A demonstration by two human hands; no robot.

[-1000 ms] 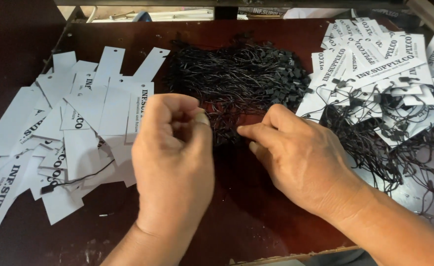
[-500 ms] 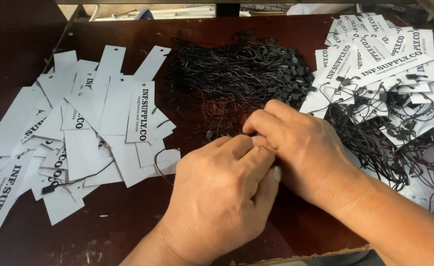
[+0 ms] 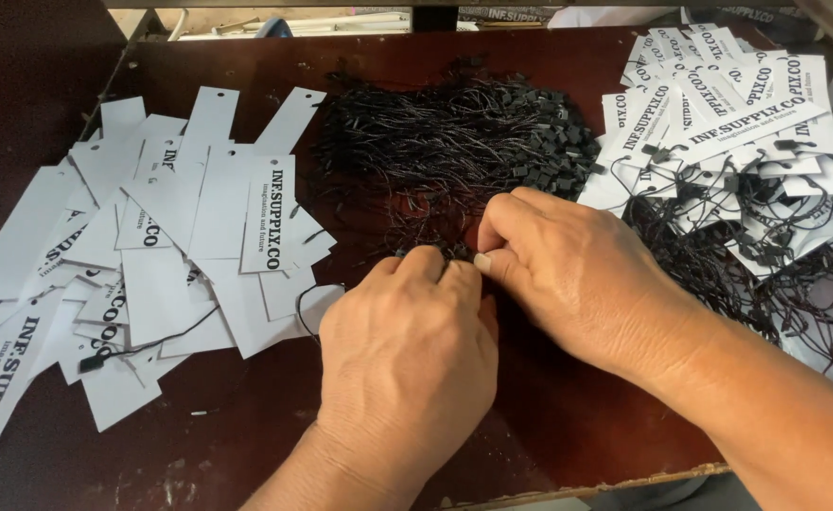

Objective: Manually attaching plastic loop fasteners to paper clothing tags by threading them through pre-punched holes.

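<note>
Pinching black tag strings point(image 3: 454, 142) at the pile's near edge: left hand point(image 3: 407, 350) and right hand point(image 3: 577, 274) meeting fingertip to fingertip, between loose white hang tags point(image 3: 180, 227) and strung tags point(image 3: 728, 123).

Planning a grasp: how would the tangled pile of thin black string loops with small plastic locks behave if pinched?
The pile of black string loops looks floppy and light; the strands curl loosely. Likely snags: threads interlace, so pinching one may drag neighbours. Both the left hand and right hand work at its edge.

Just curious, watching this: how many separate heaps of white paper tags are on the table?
2. One heap of plain tags lies left of the left hand; a heap of strung tags lies at upper right, beyond the right hand. More may lie outside the picture.
</note>
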